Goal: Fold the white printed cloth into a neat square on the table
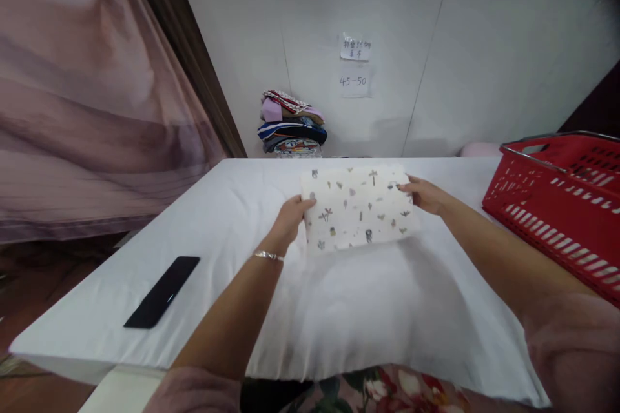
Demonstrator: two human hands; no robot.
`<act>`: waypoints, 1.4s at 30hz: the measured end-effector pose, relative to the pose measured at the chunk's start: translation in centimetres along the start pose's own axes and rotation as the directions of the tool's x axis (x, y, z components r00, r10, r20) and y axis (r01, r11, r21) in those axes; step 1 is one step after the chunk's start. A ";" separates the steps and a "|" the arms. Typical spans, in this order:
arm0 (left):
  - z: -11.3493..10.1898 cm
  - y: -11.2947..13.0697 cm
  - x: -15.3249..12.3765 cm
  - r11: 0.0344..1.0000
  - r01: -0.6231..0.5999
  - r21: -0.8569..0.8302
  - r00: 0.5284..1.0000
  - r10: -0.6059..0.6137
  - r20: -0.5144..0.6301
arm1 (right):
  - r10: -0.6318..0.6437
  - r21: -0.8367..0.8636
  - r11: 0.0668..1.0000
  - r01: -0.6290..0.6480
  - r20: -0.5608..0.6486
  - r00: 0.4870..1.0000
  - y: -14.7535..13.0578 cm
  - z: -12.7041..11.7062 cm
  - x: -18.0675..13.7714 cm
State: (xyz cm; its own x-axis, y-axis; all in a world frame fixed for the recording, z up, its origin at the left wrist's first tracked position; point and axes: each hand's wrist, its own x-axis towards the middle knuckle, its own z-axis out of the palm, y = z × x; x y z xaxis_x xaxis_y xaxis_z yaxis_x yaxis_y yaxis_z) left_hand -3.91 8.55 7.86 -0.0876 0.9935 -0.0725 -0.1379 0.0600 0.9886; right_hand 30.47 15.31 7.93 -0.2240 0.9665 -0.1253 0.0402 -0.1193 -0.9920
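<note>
A folded cream cloth (358, 210) printed with small palm trees and other little motifs is held between my two hands, over the far half of the white-covered table. My left hand (292, 219) pinches its left edge, thumb on top. At the upper right edge, my right hand (422, 195) grips it the same way, thumb on the near face and the other fingers behind. The cloth forms a flat rectangle, its lower edge tilted slightly up to the right.
On the white tablecloth (217, 226), a black phone-like slab (163, 292) lies at the left. A red plastic basket (557, 206) with a metal handle stands at the right. Folded clothes (293, 126) are stacked beyond the table, against a wall with paper notes (356, 80). A pink curtain (97, 97) hangs left.
</note>
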 end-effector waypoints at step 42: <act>-1.8 -9.0 0.2 0.694 0.143 0.706 0.962 0.069 -0.264 | -0.193 -0.864 0.388 0.322 0.265 0.945 11.7 6.4 -10.2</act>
State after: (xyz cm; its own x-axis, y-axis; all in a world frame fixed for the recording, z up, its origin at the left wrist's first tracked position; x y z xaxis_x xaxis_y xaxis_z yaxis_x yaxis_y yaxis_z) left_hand -4.42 8.08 -1.26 -0.3539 0.9346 -0.0361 0.5880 0.2524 0.7685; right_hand 27.03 2.59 -2.48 -0.4779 0.8757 0.0695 0.7845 0.4610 -0.4148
